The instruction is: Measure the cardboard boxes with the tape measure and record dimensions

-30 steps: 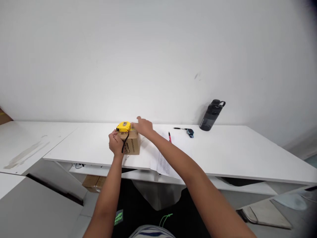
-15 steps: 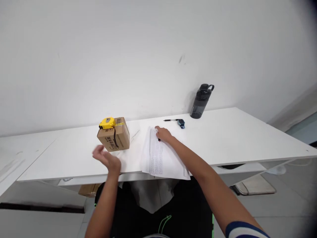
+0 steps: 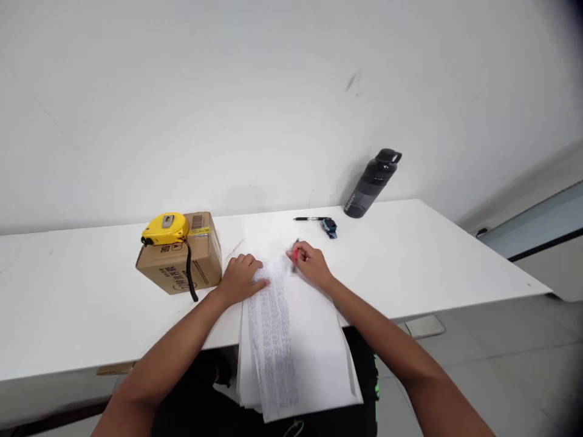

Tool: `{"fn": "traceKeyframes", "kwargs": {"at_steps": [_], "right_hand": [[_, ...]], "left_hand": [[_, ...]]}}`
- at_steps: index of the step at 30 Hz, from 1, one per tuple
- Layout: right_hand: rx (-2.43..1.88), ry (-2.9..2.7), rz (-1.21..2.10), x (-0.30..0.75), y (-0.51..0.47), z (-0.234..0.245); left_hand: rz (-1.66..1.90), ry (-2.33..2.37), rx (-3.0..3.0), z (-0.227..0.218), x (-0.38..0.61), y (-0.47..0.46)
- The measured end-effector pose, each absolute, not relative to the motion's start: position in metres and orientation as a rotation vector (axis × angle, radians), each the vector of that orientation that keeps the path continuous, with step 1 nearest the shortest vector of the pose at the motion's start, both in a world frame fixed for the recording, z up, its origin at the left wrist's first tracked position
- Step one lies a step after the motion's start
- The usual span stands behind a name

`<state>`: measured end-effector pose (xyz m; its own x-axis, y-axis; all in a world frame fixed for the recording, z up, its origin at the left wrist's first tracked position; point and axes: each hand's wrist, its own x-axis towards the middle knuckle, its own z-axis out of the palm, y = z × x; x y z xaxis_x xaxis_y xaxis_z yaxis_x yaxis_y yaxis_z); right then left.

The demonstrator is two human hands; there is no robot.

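Observation:
My left hand (image 3: 240,279) lies flat on the upper left part of a stack of paper sheets (image 3: 319,352), its fingers spread a little. Columns of dense blue handwriting run down the left side of the top sheet, and its right side is blank. In my right hand (image 3: 313,265) is a red and black pen (image 3: 296,255), pinched between the fingers near the top of the sheet. Whether its tip touches the paper I cannot tell. The stack hangs over the desk's front edge toward my lap.
At the left, a yellow tape measure (image 3: 166,228) with a black strap rests on a cardboard box (image 3: 177,267). A black pen (image 3: 312,218) and a dark blue watch (image 3: 329,228) lie behind the papers. A dark bottle (image 3: 370,185) stands near the wall on the white desk (image 3: 410,261).
My left hand has come down from the air beside the box onto the paper. The red pen now shows in my right hand. The sheets have come nearer to me.

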<state>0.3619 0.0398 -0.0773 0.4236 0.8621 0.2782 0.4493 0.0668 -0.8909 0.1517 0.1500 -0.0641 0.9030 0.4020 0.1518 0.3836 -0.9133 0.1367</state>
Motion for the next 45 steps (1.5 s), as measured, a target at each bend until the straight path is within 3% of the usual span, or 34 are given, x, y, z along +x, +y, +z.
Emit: {"fn": "traceKeyframes", "kwargs": {"at_steps": [3,10,45], "right_hand": [[-1.605,-1.143,0.42,0.366,0.035,-0.082],[-1.569,-1.24,0.758,0.368,0.032,-0.085],[-1.699,-1.274,0.765,0.363,0.033,-0.079]], "left_hand": [[0.268,0.566,2.859,-0.072,0.149,0.157],[0.205,0.634,2.722,-0.078,0.155,0.16],[0.174,0.663,2.693,-0.075,0.157,0.157]]}}
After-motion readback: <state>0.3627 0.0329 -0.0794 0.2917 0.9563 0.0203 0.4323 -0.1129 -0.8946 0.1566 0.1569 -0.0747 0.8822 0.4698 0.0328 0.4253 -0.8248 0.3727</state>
